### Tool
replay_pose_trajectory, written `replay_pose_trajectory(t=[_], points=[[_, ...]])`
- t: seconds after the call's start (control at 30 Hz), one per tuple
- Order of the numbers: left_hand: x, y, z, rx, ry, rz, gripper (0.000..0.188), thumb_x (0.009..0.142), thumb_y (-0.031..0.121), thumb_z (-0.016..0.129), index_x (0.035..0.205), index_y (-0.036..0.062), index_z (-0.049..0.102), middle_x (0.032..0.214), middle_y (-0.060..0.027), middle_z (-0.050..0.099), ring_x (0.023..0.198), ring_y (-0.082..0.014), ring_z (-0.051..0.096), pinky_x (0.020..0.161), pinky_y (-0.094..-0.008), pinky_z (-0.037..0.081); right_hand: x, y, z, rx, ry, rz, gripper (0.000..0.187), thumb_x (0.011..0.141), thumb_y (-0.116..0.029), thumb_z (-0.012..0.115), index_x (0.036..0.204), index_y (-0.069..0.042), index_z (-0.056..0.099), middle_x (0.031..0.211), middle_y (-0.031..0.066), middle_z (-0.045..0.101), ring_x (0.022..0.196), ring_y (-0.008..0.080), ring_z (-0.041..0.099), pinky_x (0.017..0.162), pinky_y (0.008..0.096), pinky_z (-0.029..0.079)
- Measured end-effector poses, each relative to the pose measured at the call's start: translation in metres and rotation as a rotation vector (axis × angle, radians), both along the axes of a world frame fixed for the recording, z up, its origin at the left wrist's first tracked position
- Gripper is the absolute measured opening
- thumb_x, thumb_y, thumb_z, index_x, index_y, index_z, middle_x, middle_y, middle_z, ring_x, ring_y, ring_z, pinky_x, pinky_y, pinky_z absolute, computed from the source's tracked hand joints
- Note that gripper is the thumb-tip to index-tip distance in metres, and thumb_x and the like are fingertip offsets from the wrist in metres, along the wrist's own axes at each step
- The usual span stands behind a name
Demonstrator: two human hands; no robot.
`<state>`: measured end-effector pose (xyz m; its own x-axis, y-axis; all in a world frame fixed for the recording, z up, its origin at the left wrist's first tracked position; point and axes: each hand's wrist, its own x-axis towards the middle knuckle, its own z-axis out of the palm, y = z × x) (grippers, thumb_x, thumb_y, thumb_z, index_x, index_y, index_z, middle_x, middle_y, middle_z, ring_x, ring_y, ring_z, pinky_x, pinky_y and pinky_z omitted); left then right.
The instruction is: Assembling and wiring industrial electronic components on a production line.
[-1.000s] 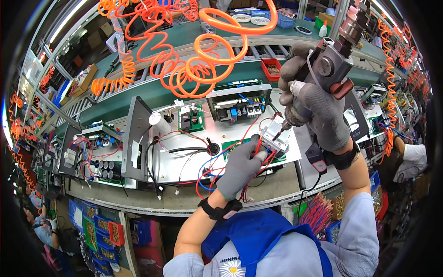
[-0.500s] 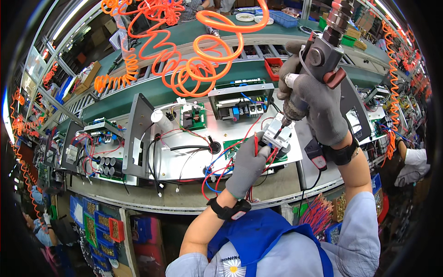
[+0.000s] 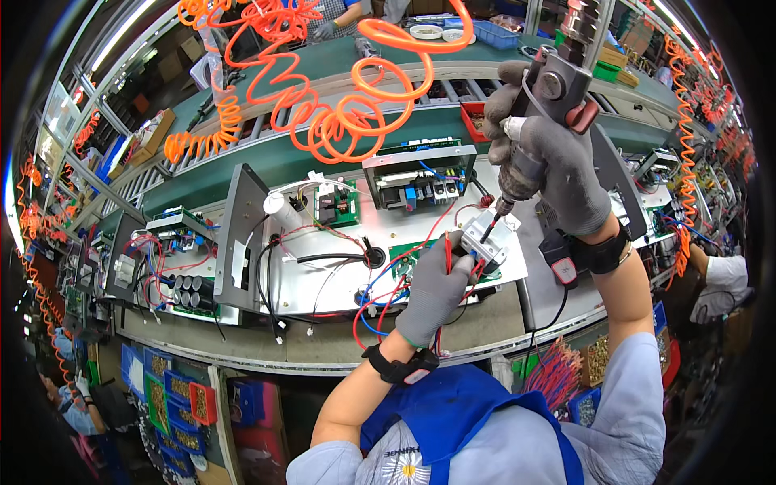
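Observation:
My right hand (image 3: 562, 170), in a grey glove, is wrapped round a pistol-shaped power screwdriver (image 3: 558, 87) with a red trigger. Its long bit points down onto a white block-shaped part (image 3: 503, 242) at the right end of the metal base plate (image 3: 307, 301). My left hand (image 3: 436, 293), also gloved, is closed at the block's left side, with red wires (image 3: 449, 250) standing up between its fingers. The fingertips touch the block's edge. More red and blue wires (image 3: 370, 305) loop out beside that hand. Whether the bit sits in a screw is too small to tell.
An upright circuit assembly (image 3: 420, 182), a white cylinder (image 3: 283, 212) and a grey side panel (image 3: 242, 238) stand on or by the plate. Orange coiled hoses (image 3: 356, 121) hang above. A red bin (image 3: 475, 121) lies beyond. Another person's hand (image 3: 326, 31) shows at the far side.
My right hand and the screwdriver have shifted slightly left, the bit still at the white block. My left hand stays put. The orange hose has swung, and the far person has come further into view.

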<state>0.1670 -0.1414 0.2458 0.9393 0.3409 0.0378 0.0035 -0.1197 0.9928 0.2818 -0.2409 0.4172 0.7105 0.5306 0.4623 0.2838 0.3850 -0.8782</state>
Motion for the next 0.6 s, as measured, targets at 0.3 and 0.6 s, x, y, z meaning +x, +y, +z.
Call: replay_pose_trajectory(t=[0.3,0.6], points=[[-0.001,-0.005,0.005,-0.093,-0.007,-0.001,0.038,0.088,0.011,0.054,0.123,-0.0034,0.053,0.066,-0.0074,0.064,0.066,-0.0154,0.06,0.072,-0.0305,0.046,0.003,0.004,0.005,-0.025,0.009,0.034,0.05,0.079,-0.012,0.061,0.126,0.0,0.051,0.095,0.0085,0.064,0.08,0.0155,0.063,0.067,0.0291,0.056],[0.0,-0.007,0.005,0.0,0.01,0.017,0.038,0.087,0.01,0.054,0.123,-0.0016,0.053,0.066,-0.0075,0.063,0.063,-0.0178,0.059,0.079,-0.033,0.042,0.006,0.007,0.02,0.006,-0.163,0.079,0.046,0.081,-0.014,0.061,0.126,-0.003,0.052,0.095,0.0067,0.063,0.074,0.0141,0.062,0.064,0.027,0.052]])
